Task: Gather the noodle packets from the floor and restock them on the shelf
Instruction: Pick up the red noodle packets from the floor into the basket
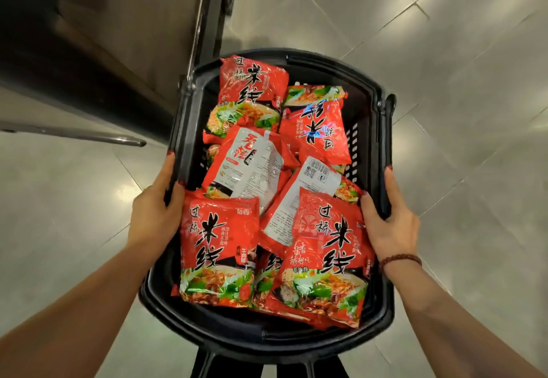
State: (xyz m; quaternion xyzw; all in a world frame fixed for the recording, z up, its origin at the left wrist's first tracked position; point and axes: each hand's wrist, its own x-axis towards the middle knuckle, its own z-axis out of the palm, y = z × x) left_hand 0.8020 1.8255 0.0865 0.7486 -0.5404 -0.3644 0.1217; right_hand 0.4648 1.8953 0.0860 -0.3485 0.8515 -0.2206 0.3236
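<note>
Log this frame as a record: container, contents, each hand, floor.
container: black basket, filled
contents: red noodle packets, piled loosely, two showing white backs
left hand: grips the basket's left rim
right hand: grips the right rim, beaded bracelet on wrist
floor: grey glossy tiles

The noodle packets (218,247) are red with black brush characters and green-and-orange food pictures; two show white printed backs. The basket (184,128) is black, the floor (444,51) glossy grey tile with thin pale joints, the bracelet (400,259) reddish-brown beads, the fingernails (170,154) dark red.
</note>
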